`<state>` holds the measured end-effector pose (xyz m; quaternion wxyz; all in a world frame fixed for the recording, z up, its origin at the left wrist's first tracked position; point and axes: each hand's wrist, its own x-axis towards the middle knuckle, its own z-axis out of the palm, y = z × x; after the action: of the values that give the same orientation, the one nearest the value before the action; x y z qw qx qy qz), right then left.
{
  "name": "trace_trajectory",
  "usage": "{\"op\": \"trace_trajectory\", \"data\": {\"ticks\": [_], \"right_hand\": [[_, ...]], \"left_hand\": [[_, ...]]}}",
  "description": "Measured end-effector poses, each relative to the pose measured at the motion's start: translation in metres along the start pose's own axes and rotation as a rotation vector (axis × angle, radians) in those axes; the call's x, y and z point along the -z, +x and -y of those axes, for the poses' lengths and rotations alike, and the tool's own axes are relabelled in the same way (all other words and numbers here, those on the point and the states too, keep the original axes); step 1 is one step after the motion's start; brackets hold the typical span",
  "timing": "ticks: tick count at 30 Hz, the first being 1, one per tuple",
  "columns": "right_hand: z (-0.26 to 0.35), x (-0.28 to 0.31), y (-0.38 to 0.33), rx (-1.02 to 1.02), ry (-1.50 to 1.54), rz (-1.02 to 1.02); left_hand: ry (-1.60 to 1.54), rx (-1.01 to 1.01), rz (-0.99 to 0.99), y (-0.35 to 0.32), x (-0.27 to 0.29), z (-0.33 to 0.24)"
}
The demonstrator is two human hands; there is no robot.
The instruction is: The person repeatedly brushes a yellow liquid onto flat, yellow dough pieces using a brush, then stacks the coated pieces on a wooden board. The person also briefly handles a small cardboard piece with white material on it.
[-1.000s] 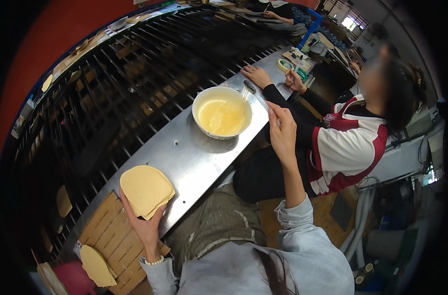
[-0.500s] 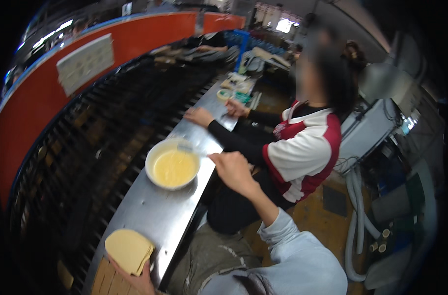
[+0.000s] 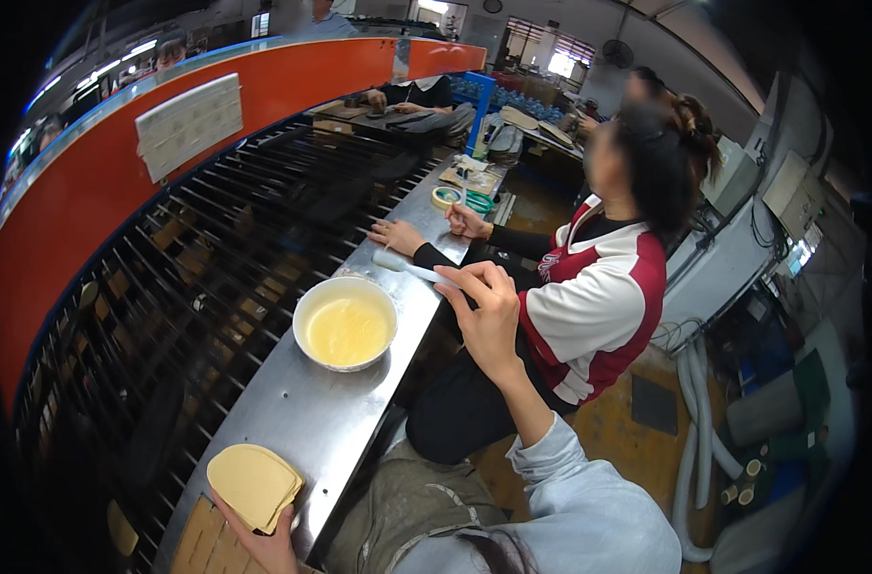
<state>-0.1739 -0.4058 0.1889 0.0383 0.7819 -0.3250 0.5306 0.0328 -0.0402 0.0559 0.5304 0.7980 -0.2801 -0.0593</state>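
Right hand point(image 3: 489, 311) pinches the brush point(image 3: 419, 272) by its handle, thumb and fingers closed on it, with the head pointing away from the grip to the left. Left hand point(image 3: 261, 547) grasps the stack point(image 3: 252, 478) by its near part, thumb to the right, fingers to the left. Left of the right grip, and ahead of the left one, the bowl point(image 3: 345, 288) sits on the bench point(image 3: 288, 416); the brush is just outside its rim.

Just past the brush head rests a co-worker's hand point(image 3: 398, 236); swinging the brush outward could smear it. If the bristles are wet, which I cannot tell, drips could land on the metal between the two grips. Uneven pressure from the left fingers could make the stack slide apart, as its edges already sit out of line.

Its sheets look flat and cream-yellow, broadly rounded. The brush has a pale, straight handle; the bowl's liquid point(image 3: 345, 332) is light yellow.
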Motion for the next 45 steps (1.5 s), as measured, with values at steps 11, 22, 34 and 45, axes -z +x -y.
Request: {"op": "trace_trajectory", "data": {"ticks": [11, 22, 34, 45], "right_hand": [[-0.006, -0.016, -0.025, -0.254, 0.109, 0.255], [0.004, -0.023, -0.02, -0.025, -0.036, 0.147], [0.006, -0.022, -0.027, -0.185, 0.07, 0.206], [0.001, -0.016, -0.035, -0.12, -0.007, 0.254]], "left_hand": [[-0.032, 0.0, -0.145, -0.01, -0.021, 0.034], [0.011, 0.025, -0.137, -0.006, -0.022, 0.035], [-0.097, -0.042, -0.146, -0.001, -0.029, 0.04], [-0.027, -0.081, -0.163, -0.004, -0.029, 0.046]]}}
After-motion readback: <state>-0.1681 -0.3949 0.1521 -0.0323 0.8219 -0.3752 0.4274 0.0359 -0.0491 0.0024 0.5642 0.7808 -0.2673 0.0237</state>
